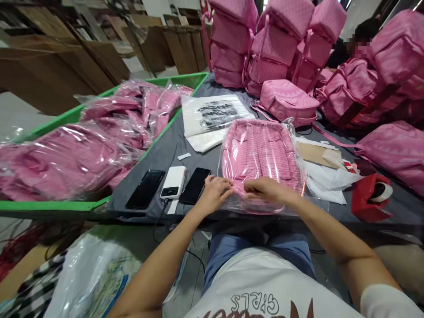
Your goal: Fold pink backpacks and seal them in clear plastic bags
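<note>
A pink backpack [261,150] in a clear plastic bag [300,174] lies flat on the dark cloth-covered table in front of me. At the near left corner of the bag, my left hand [217,191] has its fingers bent, the tips at the plastic edge. Over the near part of the backpack, my right hand [266,189] is closed, its fingers curled at the plastic. Whatever the right fingers pinch is too small to make out. Left of my left hand lie a black phone [196,185], a white power bank [173,182] and a second black phone [145,189].
A green-rimmed bin [66,206] of bagged pink backpacks stands left. Printed plastic bags [215,112] lie beyond the phones. A red tape dispenser [367,198] and paper scraps [326,176] are right. Stacked pink bags [274,48] rise behind; a person [361,44] is partly visible there.
</note>
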### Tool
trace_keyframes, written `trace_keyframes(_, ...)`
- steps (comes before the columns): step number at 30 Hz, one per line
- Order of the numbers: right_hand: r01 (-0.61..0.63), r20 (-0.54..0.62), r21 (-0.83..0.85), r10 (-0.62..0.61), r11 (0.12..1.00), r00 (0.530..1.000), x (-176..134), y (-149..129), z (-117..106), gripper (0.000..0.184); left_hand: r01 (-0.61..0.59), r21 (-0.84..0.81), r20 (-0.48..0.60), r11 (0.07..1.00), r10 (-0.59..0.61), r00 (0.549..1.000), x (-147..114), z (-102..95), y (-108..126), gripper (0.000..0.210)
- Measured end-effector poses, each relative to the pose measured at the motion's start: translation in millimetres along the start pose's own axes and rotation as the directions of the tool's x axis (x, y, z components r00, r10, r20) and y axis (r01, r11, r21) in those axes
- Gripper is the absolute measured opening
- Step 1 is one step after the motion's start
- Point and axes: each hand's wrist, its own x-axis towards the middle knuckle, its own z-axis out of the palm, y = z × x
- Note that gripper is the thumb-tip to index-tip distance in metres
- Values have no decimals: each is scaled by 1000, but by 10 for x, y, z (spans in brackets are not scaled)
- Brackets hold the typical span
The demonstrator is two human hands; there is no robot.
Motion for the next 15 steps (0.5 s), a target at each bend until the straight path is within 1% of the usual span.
trace_keyframes(2, -13, 126, -260, 47, 965, 991, 299, 31, 3, 19, -17, 8, -4, 1000, 18, 1000, -1, 10, -12, 19)
trace_keyframes(4, -49, 200, -412, 143, 910, 969, 495, 81, -2, 14, -23, 1, -9, 1000, 23, 1000, -3, 25, -28, 20)
trace_keyframes(5, -85, 208, -450, 197, 889, 958, 552, 108, -20, 18, -25, -8, -10, 1000, 25, 1000, -3, 33, -35, 20)
trace_keyframes(6, -134, 196, -472, 252, 871, 948, 582, 133, -49, 26, -26, -17, -13, 1000, 26, 1000, -2, 39, -42, 20)
trace_keyframes(8, -263, 112, -491, 359, 830, 926, 569, 160, -127, 40, -28, -36, -13, 999, 28, 1000, 2, 45, -51, 19)
trace_keyframes(9, -325, 47, -495, 398, 806, 916, 533, 153, -162, 41, -27, -46, -11, 999, 27, 1000, 6, 43, -55, 19)
trace_keyframes(11, -397, -71, -482, 417, 781, 906, 424, 89, -176, 29, -26, -65, -6, 998, 26, 1000, 13, 35, -63, 19)
trace_keyframes(12, -398, -113, -466, 393, 791, 913, 366, 39, -143, 22, -30, -74, -3, 997, 30, 1000, 15, 30, -69, 20)
trace_keyframes(13, -371, -132, -450, 351, 812, 927, 314, -17, -80, 18, -36, -81, 0, 996, 36, 999, 17, 26, -77, 21)
trace_keyframes(15, -294, -105, -436, 276, 850, 955, 260, -112, 107, 23, -45, -78, 1, 996, 45, 999, 19, 27, -97, 23)
